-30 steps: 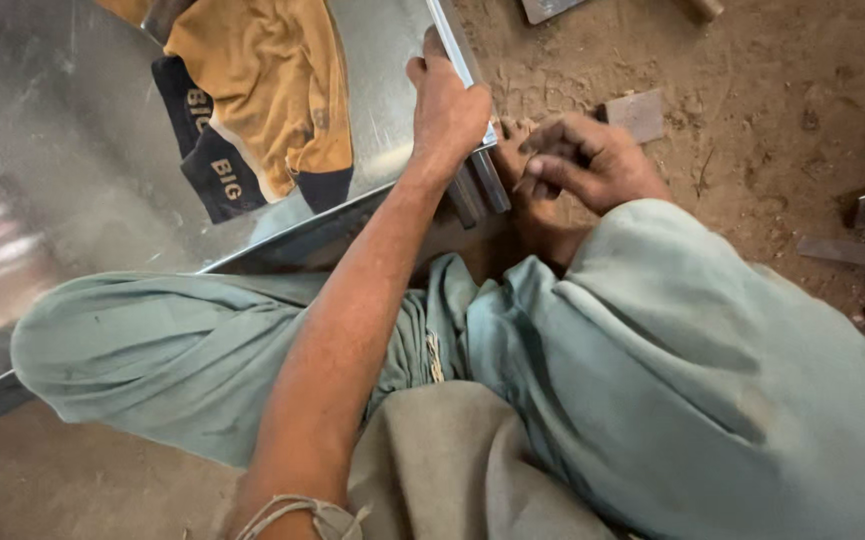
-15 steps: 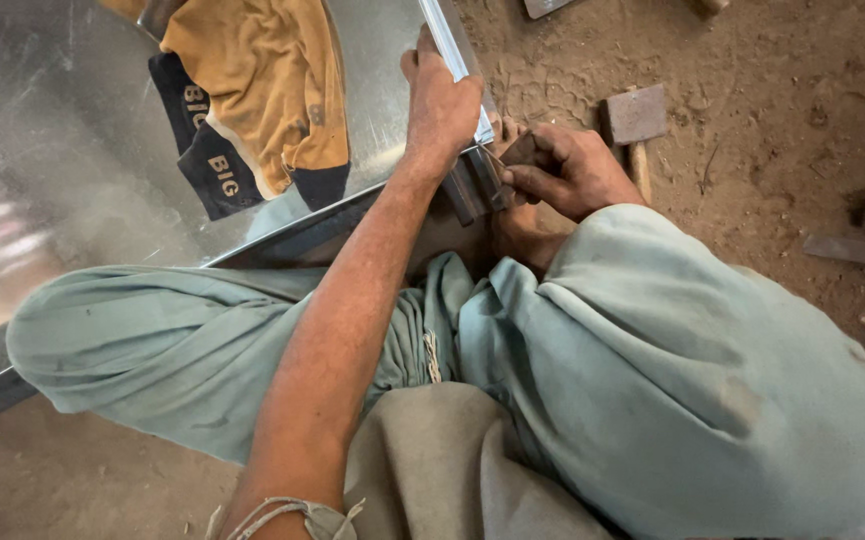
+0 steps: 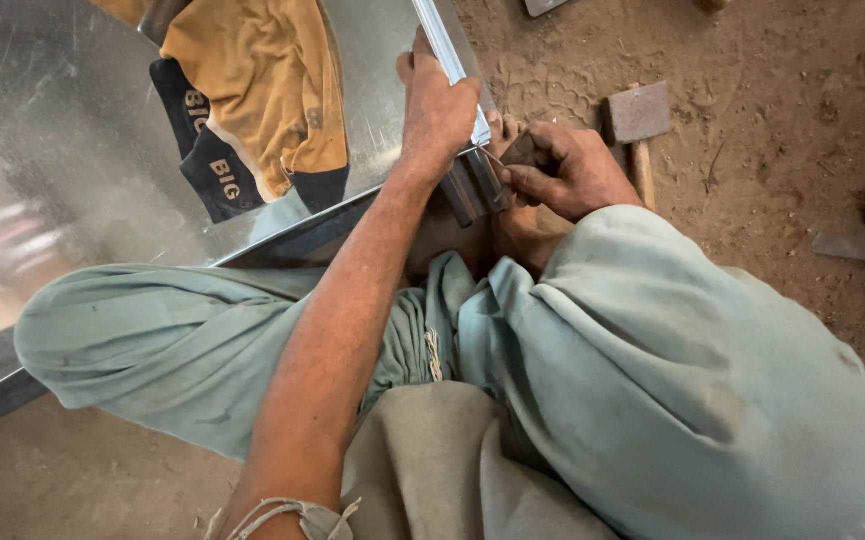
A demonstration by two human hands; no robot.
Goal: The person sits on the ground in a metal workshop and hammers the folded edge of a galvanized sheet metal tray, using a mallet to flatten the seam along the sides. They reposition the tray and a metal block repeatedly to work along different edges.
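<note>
Left hand (image 3: 439, 105): closed over the folded edge of the metal sheet (image 3: 72, 150), fingers wrapped around the raised rim near its corner.
Right hand (image 3: 562, 170): fingers pinched shut on a small dark piece, pressed against the sheet's corner.
Metal sheet: lies on the dirt floor (image 3: 772, 130), across the person's legs.
Cloth (image 3: 252, 90): yellow and navy, on the sheet.
Mallet (image 3: 638, 125): on the floor, just beyond the right hand.

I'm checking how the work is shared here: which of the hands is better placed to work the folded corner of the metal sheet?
Likely the right hand: it pinches a small dark piece at the corner, while the left hand grips the folded edge of the metal sheet.
</note>
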